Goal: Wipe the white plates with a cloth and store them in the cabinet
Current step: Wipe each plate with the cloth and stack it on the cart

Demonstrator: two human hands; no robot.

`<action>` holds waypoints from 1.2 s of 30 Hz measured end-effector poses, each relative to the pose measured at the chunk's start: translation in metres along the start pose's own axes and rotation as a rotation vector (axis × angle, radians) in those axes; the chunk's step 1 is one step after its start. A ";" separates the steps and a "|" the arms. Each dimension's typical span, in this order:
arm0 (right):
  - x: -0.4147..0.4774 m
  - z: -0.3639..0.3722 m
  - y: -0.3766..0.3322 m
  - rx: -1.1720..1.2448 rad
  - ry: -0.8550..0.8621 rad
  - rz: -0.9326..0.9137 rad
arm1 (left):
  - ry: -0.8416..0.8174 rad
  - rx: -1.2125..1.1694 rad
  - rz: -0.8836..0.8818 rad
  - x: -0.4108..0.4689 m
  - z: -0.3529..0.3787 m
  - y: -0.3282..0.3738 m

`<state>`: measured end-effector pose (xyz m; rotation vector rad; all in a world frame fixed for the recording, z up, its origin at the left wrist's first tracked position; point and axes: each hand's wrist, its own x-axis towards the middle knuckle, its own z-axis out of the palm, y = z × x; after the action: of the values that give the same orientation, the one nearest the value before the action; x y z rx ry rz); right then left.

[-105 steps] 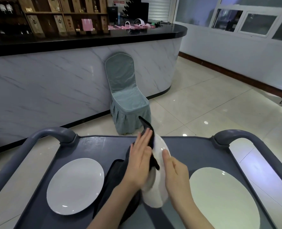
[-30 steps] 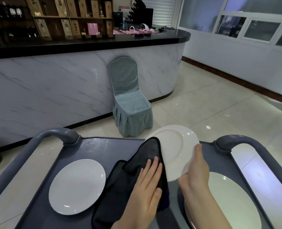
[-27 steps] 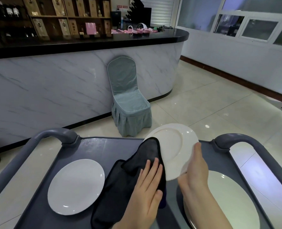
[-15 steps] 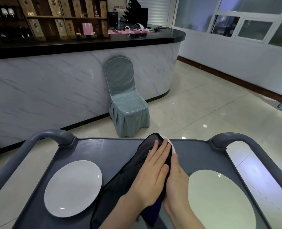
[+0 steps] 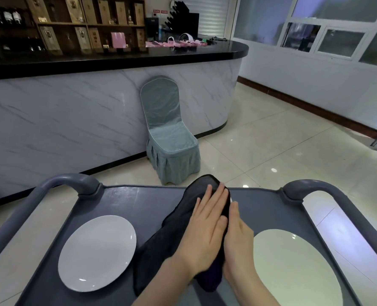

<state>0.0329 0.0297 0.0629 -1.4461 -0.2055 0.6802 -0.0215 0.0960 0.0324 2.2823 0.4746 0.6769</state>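
Black cloth (image 5: 161,246) covers the held plate (image 5: 231,199) on head view; I see only a rim sliver. Flat left hand (image 5: 205,230) presses the cloth; right hand (image 5: 238,237) grips the plate edgewise over cart (image 5: 128,202). Beside them left plate (image 5: 97,252) and right plate (image 5: 293,268) lie flat.

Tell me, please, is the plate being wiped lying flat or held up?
Held up on edge: only a white sliver of the plate shows between the cloth under the left hand and the right hand.

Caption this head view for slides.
Left hand flat on dark cloth, right hand alongside, between left plate and right plate.
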 end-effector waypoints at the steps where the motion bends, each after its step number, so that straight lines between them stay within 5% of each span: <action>1: -0.001 0.000 0.002 0.005 0.003 0.003 | 0.001 -0.047 -0.028 0.006 -0.003 -0.003; 9: 0.014 -0.017 -0.015 -0.051 0.135 0.008 | -0.004 -0.169 -0.240 -0.011 -0.007 -0.049; 18: 0.016 -0.023 0.008 0.003 0.172 0.026 | -0.090 -0.172 -0.120 -0.040 0.016 -0.016; 25: 0.027 -0.020 -0.007 -0.010 0.160 -0.037 | 0.000 -0.260 -0.280 -0.039 0.009 -0.043; 32: 0.030 -0.018 0.000 -0.023 0.174 0.000 | -0.063 -0.259 -0.083 -0.031 0.014 -0.011; 36: 0.024 -0.017 0.003 -0.010 0.134 0.022 | -0.038 -0.245 -0.184 -0.021 0.009 -0.031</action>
<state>0.0596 0.0283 0.0513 -1.4993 -0.0888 0.5988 -0.0370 0.1023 -0.0023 1.9902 0.5444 0.5652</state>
